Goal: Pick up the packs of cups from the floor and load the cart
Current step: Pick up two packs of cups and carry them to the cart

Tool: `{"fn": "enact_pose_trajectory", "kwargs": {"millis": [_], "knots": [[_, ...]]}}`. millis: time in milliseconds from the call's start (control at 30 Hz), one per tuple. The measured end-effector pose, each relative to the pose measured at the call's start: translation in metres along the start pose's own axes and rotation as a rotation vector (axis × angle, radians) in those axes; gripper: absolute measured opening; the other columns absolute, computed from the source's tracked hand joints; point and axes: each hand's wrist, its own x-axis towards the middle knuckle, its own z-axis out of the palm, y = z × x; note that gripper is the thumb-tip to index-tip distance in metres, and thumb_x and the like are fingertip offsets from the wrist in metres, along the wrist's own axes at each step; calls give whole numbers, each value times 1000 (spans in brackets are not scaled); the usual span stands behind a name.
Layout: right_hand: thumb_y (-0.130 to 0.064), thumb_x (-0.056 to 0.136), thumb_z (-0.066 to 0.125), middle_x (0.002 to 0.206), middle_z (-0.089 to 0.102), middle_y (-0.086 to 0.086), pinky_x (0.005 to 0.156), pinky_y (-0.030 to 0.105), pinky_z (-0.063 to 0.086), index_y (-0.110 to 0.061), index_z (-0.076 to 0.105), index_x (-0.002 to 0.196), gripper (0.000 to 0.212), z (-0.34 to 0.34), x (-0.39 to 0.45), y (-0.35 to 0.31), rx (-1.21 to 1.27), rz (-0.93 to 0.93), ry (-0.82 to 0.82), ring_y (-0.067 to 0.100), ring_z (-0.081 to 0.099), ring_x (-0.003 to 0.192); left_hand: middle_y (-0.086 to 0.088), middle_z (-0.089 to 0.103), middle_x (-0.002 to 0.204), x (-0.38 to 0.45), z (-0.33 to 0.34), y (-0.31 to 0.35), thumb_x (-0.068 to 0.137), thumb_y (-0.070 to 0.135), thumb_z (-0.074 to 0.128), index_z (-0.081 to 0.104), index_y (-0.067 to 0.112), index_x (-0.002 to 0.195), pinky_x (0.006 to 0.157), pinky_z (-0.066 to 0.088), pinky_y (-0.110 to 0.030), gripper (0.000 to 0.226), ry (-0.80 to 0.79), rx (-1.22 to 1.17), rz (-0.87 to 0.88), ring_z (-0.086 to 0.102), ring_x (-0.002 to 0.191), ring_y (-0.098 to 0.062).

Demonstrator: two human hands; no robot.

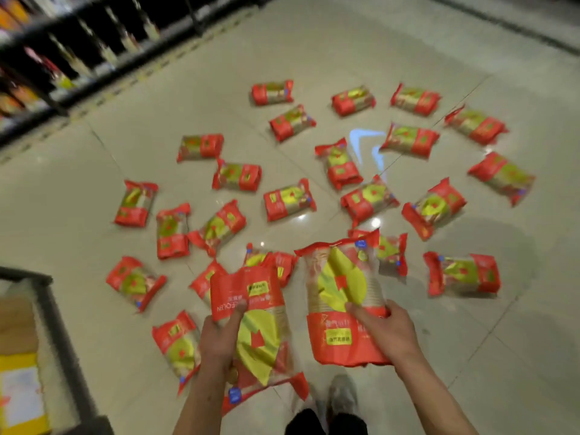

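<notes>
Several red and yellow packs of cups lie scattered over the tiled floor (345,51). My left hand (219,334) grips one pack of cups (257,337) held up in front of me. My right hand (386,328) grips a second pack of cups (342,287), upright beside the first. Both packs are off the floor. The cart (53,312) shows only as a dark frame at the lower left, with cardboard and a yellow box inside it.
Dark store shelving (62,58) with goods runs along the upper left. My shoes (340,394) stand on the floor at the bottom centre. Loose packs such as one pack (177,343) lie close to my feet. A bright reflection (364,146) marks the floor.
</notes>
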Motion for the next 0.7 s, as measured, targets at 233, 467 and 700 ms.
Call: {"fn": "enact_pose_trajectory", "kwargs": {"millis": [233, 467, 700], "knots": [[-39, 70, 89, 91, 75, -1, 64, 26, 54, -17, 70, 103, 44, -110, -151, -144, 112, -244, 88, 14, 72, 77, 2, 77, 98, -148, -88, 192, 65, 79, 75, 70, 22, 111, 92, 57, -42, 74, -12, -20, 369, 74, 86, -17], [-63, 50, 87, 87, 79, -5, 79, 44, 63, -23, 72, 97, 64, -180, -258, -194, 227, -414, 172, 18, 76, 80, 4, 74, 91, -265, -129, 256, 74, 64, 79, 68, 22, 106, 69, 54, -28, 55, -71, -106, 588, 70, 80, -13], [-42, 65, 92, 86, 80, -1, 78, 43, 63, -20, 73, 101, 47, -216, -356, -127, 386, -437, 308, 19, 77, 77, -5, 78, 106, -317, -118, 246, 46, 86, 79, 67, 22, 116, 90, 60, -50, 96, -349, -120, 597, 76, 91, -25]]}}
